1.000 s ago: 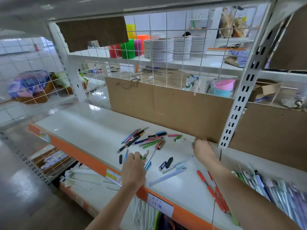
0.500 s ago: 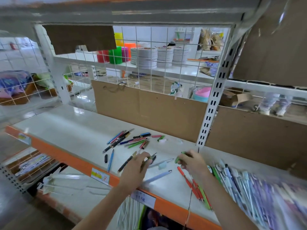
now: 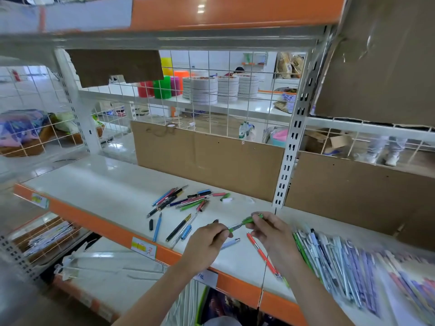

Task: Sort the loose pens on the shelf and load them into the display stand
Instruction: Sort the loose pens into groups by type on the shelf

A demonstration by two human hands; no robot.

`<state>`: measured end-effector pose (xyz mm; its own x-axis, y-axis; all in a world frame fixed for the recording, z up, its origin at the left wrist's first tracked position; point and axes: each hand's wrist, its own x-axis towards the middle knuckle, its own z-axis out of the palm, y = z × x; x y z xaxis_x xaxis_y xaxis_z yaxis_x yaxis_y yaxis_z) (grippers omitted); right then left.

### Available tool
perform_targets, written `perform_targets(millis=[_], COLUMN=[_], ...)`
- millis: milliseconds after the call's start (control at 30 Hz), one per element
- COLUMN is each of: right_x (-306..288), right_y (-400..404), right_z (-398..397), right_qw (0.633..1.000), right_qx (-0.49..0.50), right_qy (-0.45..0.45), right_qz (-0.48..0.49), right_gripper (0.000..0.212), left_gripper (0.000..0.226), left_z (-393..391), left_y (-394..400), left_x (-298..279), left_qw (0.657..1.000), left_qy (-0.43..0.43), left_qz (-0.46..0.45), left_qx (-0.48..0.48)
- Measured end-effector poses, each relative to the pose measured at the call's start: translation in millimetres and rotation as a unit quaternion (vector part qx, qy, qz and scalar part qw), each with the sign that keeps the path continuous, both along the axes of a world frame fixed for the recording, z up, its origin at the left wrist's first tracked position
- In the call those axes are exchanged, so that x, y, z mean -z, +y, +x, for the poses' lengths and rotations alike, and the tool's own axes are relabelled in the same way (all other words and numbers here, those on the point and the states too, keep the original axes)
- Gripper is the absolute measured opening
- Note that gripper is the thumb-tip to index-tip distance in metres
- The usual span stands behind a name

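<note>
**Behind and below the shelf**

A cardboard panel (image 3: 207,161) stands along the shelf's back edge, left of a white slotted upright (image 3: 293,142); a second cardboard panel (image 3: 357,184) continues to its right. Above the panels runs a white wire grid (image 3: 211,90). Through it, on a far shelf, stand stacks of white round tins (image 3: 203,90), with red, green and pink cups (image 3: 162,87) to their left. A pink bowl (image 3: 279,135) sits behind the grid near the upright. Price labels (image 3: 143,247) are stuck on the orange front edge. At far left, a wicker basket (image 3: 23,147) holds a patterned cloth.
</note>
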<state>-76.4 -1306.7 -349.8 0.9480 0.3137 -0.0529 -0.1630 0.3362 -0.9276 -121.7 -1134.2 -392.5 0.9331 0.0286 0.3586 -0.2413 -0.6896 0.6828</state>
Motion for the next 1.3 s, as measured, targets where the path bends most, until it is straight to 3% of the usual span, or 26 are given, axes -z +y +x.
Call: perform_targets(millis=[100,300,500,600,767,900,1033,1167,1233,1300], right_x=[2.4,-2.5,6.0,9.6,8.5,14.3,25.2,39.7,43.5,45.6], right_y=[2.2,-7.5,-5.3,-1.1,10.6,22.9,33.7,44.9,47.4,48.4], right_z=[-5.1,-1.0,-7.2,-11.2,-15.8,-13.7,-11.3,-9.4,-6.6,-2.4], right_qw=[0.998,0.995,0.987,0.985,0.988,0.984,0.986,0.969,0.964,0.961], right_qx=[-0.002,0.064,-0.003,-0.018,0.037,0.061,0.061,0.089,0.092,0.078], right_qy=[-0.031,-0.057,-0.093,-0.092,-0.075,-0.038,0.091,0.191,0.202,0.193], right_qz=[-0.055,-0.057,-0.13,-0.143,-0.129,-0.166,-0.126,-0.131,-0.149,-0.179], right_gripper=[0.008,0.007,0.009,0.01,0.017,0.024,0.026,0.031,0.029,0.025], left_gripper=[0.025,0.024,0.021,0.019,0.018,0.019,0.014,0.02,0.009,0.015], left_z=[-1.0,-6.6,-9.0,-9.7,-7.4,-6.3,-9.5,-5.6,-4.0,-1.0], left_y=[-5.7,-10.5,-14.9,-17.4,-19.9,-20.6,-24.4,-23.0,-21.8,-20.4], left_x=[-2.5,-10.0,-13.1,-13.5,-7.3,2.8,9.8,22.0,26.1,32.3], left_qw=[1.0,1.0,1.0,1.0,0.997,0.989,0.973,0.962,0.956,0.951], left_qy=[0.008,0.005,0.008,-0.005,-0.057,-0.111,-0.107,-0.091,-0.086,-0.075], left_qz=[0.002,-0.009,-0.015,-0.024,-0.038,0.044,0.154,0.229,0.262,0.285], left_qx=[0.011,-0.004,0.007,0.01,-0.031,-0.09,-0.136,-0.121,-0.102,-0.094])
